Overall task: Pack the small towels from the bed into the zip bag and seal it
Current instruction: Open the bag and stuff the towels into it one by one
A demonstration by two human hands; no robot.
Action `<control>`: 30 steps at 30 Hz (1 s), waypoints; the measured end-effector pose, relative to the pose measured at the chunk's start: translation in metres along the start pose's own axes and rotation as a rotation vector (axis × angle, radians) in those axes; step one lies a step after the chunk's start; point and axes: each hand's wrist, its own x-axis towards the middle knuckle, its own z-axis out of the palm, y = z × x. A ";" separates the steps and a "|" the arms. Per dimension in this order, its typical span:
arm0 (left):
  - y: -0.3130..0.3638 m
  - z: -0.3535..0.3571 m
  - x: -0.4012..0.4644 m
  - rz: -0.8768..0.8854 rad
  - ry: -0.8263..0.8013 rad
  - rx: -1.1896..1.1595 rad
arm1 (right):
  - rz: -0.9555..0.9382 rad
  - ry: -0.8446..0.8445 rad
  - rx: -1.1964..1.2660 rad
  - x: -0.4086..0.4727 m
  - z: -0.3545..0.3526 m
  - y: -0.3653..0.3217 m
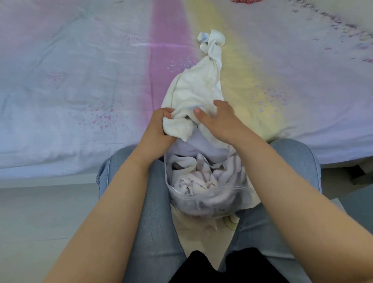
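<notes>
a person sits at the edge of the bed (80, 80), knees in light blue jeans (153, 202) showing in the lower middle of the frame. the zip bag (203, 200) stands between the thighs, just below the centre, its mouth open and facing up. inside it lie several crumpled towels (203, 177), pale with lilac stripes, filling the bag close to its rim.

a cream towel (193, 91) stretches from the bag's mouth up across the bed toward the upper middle of the frame, where its far end is twisted into a loose knot-like bunch. its near end hangs over the bag's far rim. the left hand (159, 125) grips this near end, fingers curled round a fold of the cloth at the left side of the bag's mouth. the right hand (218, 119) lies on the towel just to the right, thumb and fingers partly spread and lightly bent over the cloth; whether it pinches the fabric cannot be told.

the bed cover is pastel, with a pink band and a yellow band running up the middle of the frame and speckled patches on both sides. a bit of red cloth (242, 1) shows at the top edge, right of centre. pale floor (40, 212) fills the lower left.
</notes>
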 end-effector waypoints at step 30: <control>0.116 0.011 0.025 -0.309 -0.085 -0.477 | -0.537 0.074 0.182 -0.043 -0.046 -0.004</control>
